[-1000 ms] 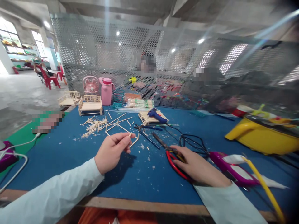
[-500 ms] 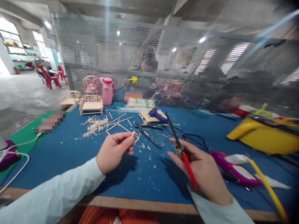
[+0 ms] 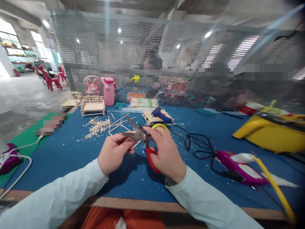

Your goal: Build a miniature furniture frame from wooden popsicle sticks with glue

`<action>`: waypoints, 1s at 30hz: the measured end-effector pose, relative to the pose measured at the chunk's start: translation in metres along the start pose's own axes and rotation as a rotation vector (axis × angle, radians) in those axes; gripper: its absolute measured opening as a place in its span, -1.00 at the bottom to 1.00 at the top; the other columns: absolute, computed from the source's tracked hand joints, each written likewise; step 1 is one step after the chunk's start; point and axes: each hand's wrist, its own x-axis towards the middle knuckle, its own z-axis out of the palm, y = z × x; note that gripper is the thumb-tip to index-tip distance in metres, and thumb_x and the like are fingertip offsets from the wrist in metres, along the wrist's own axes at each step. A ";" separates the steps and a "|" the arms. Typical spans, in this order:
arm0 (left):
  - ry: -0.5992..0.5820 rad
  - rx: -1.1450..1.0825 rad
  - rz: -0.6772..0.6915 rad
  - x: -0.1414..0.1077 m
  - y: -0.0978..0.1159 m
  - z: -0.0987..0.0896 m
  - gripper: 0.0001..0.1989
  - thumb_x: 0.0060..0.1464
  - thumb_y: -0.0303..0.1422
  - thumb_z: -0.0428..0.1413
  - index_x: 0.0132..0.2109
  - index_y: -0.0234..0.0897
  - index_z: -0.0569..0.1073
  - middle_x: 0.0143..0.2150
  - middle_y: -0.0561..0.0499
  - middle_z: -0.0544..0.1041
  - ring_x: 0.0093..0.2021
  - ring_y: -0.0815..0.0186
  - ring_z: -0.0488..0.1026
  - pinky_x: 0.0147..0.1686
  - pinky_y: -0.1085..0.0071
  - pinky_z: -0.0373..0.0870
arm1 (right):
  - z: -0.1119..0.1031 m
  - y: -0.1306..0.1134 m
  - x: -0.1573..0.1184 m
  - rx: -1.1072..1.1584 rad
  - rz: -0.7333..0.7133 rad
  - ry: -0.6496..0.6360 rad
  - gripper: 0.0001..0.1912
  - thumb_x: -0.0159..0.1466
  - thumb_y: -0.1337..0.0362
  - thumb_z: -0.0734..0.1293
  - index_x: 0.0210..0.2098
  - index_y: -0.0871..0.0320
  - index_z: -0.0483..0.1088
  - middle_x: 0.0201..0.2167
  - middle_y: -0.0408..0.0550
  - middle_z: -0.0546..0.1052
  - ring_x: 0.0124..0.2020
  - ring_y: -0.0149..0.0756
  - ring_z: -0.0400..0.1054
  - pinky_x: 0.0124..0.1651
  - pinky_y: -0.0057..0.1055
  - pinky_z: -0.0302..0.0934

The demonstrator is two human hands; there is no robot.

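Observation:
My left hand (image 3: 115, 153) is pinched closed in front of me; the short wooden stick in its fingertips is mostly hidden behind the blades. Scissors (image 3: 152, 159) with one red and one yellow handle are in my right hand (image 3: 166, 152), its fingers around the handles. Their blades are spread apart and reach left over my left fingertips. Beyond my hands lie loose thin wooden sticks (image 3: 116, 128) and a pile of wood chips (image 3: 97, 128). A blue glue gun (image 3: 162, 115) rests on a small wooden frame piece (image 3: 149, 118).
Miniature wooden beds (image 3: 92, 106) stand at the back left beside a pink bottle (image 3: 109, 92). Bundled sticks (image 3: 144, 102) lie near the mesh screen (image 3: 107, 57). To the right are a purple tool (image 3: 243, 168), a black cable (image 3: 200, 146) and a yellow container (image 3: 269, 133).
My right hand has brought the scissors left to my left hand, and the blades have gone from together to spread apart. My left hand has hardly moved.

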 end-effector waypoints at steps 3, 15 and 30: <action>-0.015 0.055 0.035 -0.001 -0.001 -0.001 -0.69 -0.26 -0.17 0.24 -0.45 -0.37 0.51 -0.57 0.05 0.45 -0.62 0.48 0.31 -0.57 0.50 0.34 | 0.000 -0.001 -0.001 0.028 0.000 -0.001 -0.38 -0.03 0.50 0.16 0.06 0.17 0.19 -0.21 0.07 0.30 -0.11 -0.09 0.19 -0.08 -0.14 0.16; -0.037 0.216 0.148 -0.003 -0.003 -0.002 -0.80 -0.12 -0.27 0.17 -0.46 -0.36 0.51 -0.55 0.05 0.42 -0.60 0.46 0.33 -0.56 0.51 0.35 | -0.004 0.000 -0.004 -0.022 -0.008 0.005 -0.53 0.02 0.46 0.16 -0.06 0.19 0.33 -0.32 0.05 0.45 -0.27 -0.19 0.31 -0.23 -0.30 0.23; -0.068 0.045 0.009 0.001 -0.007 0.000 -0.71 -0.16 -0.18 0.20 -0.46 -0.38 0.44 -0.58 0.09 0.40 -0.61 0.50 0.32 -0.56 0.53 0.36 | 0.001 0.005 -0.005 0.256 -0.039 -0.104 -0.45 -0.04 0.44 0.18 -0.01 0.17 0.18 -0.15 0.07 0.34 -0.11 -0.17 0.22 -0.06 -0.21 0.17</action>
